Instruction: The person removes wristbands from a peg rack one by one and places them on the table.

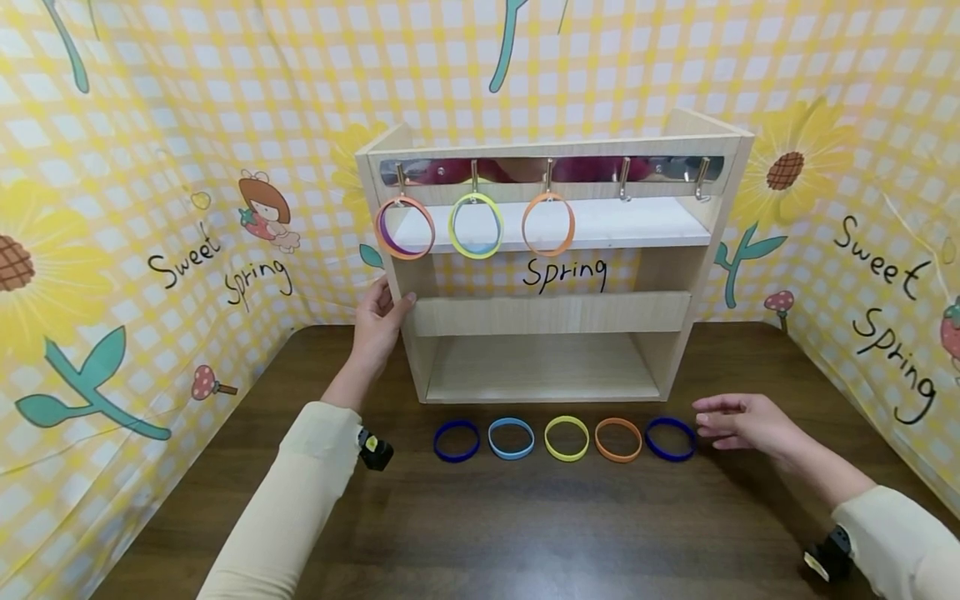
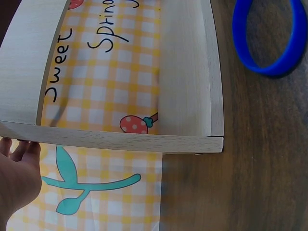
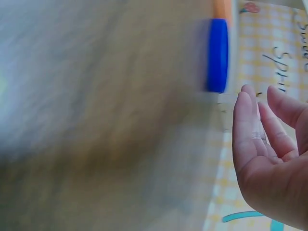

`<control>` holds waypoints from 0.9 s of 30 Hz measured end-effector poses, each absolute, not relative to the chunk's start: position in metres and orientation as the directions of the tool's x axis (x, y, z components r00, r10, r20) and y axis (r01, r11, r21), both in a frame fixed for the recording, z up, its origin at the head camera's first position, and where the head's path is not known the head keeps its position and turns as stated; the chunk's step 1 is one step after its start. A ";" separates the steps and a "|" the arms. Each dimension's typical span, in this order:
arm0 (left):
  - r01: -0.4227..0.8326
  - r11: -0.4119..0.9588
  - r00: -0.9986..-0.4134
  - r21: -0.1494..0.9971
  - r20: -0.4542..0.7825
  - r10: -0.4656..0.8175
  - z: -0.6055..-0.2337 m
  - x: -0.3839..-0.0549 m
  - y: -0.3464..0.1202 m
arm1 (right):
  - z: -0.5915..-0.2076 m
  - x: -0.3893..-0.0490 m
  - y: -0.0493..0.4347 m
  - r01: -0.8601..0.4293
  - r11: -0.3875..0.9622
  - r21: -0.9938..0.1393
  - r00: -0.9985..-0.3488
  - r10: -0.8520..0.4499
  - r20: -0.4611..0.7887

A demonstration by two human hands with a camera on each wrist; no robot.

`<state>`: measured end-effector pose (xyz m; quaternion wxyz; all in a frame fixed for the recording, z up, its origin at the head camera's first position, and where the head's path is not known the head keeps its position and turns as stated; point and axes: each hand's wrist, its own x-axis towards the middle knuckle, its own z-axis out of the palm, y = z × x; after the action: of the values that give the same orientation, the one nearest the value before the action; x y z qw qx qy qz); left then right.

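My left hand (image 1: 377, 327) grips the left side panel of a pale wooden shelf (image 1: 551, 315), its thumb on the front edge. My right hand (image 1: 750, 421) hovers just right of a dark blue wristband (image 1: 670, 457), fingers relaxed and holding nothing. Left of that band, in a row on the table, lie an orange wristband (image 1: 618, 458), a yellow one (image 1: 567, 457), a light blue one (image 1: 512, 456) and another dark blue one (image 1: 457, 458). From the shelf's left three hooks hang an orange wristband with purple inside it (image 1: 405, 256), a yellow-green one (image 1: 476, 256) and another orange one (image 1: 548, 253).
A metal hook rail (image 1: 585, 170) runs along the shelf's top; its two right hooks (image 1: 625, 179) carry no band. The dark wooden table (image 1: 525, 533) extends in front. Yellow checked cloth (image 1: 300, 100) with printed flowers encloses the back and sides.
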<state>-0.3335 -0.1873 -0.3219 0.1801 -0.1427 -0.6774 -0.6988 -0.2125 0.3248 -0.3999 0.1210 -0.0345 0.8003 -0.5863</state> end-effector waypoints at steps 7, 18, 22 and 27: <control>0.462 -0.004 -0.885 0.887 0.461 -0.062 -0.322 -0.332 -0.189 | -0.383 -0.217 0.310 0.020 0.248 -0.968 -0.972 -0.220 -0.076; 0.456 -0.032 -0.889 0.889 0.455 -0.042 -0.319 -0.330 -0.186 | -0.358 -0.220 0.273 -0.054 0.083 -0.995 -0.977 -0.212 0.035; 0.451 -0.031 -0.892 0.892 0.449 -0.048 -0.320 -0.330 -0.186 | -0.351 -0.223 0.259 -0.091 0.019 -0.996 -0.972 -0.221 0.084; 0.439 -0.018 -0.897 0.898 0.437 -0.056 -0.320 -0.332 -0.185 | -0.339 -0.226 0.240 -0.109 -0.061 -0.992 -0.964 -0.236 0.121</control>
<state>-0.3320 -0.1854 -0.3203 0.1771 -0.1411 -0.6778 -0.6995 -0.2262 0.2403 -0.3388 0.0443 -0.1264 0.6839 -0.7172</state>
